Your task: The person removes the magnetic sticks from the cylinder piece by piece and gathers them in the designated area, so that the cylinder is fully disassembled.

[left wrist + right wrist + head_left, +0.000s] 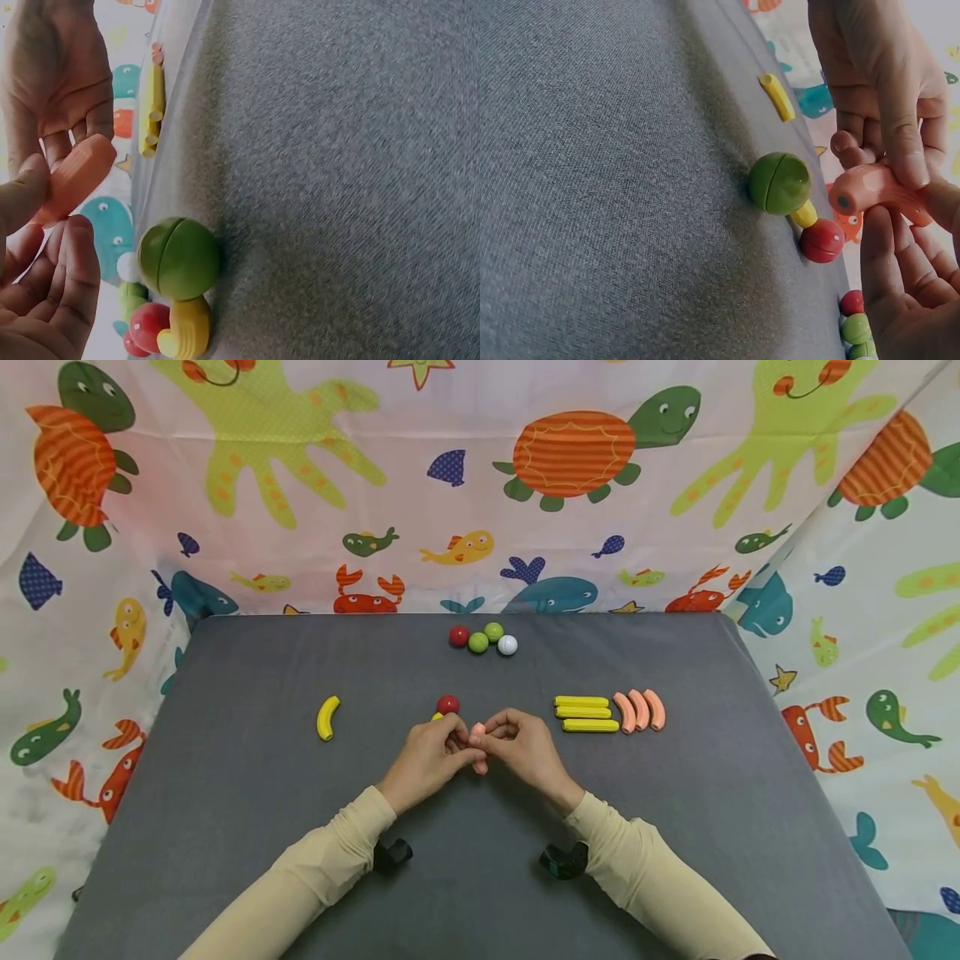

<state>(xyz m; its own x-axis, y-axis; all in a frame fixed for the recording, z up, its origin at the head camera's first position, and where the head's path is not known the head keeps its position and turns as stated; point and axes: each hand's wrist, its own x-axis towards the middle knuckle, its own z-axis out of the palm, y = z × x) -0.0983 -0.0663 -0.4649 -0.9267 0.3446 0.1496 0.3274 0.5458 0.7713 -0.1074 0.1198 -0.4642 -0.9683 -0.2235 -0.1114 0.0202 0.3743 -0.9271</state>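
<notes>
Both hands meet above the middle of the grey table, holding one curved pink piece (477,732) with a hole in its end (843,201). My left hand (430,758) pinches it from the left, and my right hand (527,753) grips it from the right with thumb and fingers. On the cloth just beyond the hands lie a green ball (780,184), a short yellow curved piece (193,326) and a red ball (447,704) in a row. They touch; whether they are joined I cannot tell. In the head view my left hand hides the green ball.
A yellow curved piece (327,718) lies alone on the left. To the right are several straight yellow sticks (587,713) beside curved pink pieces (641,711). At the back edge sit a red ball (459,636), green balls (477,642) and a white ball (507,645).
</notes>
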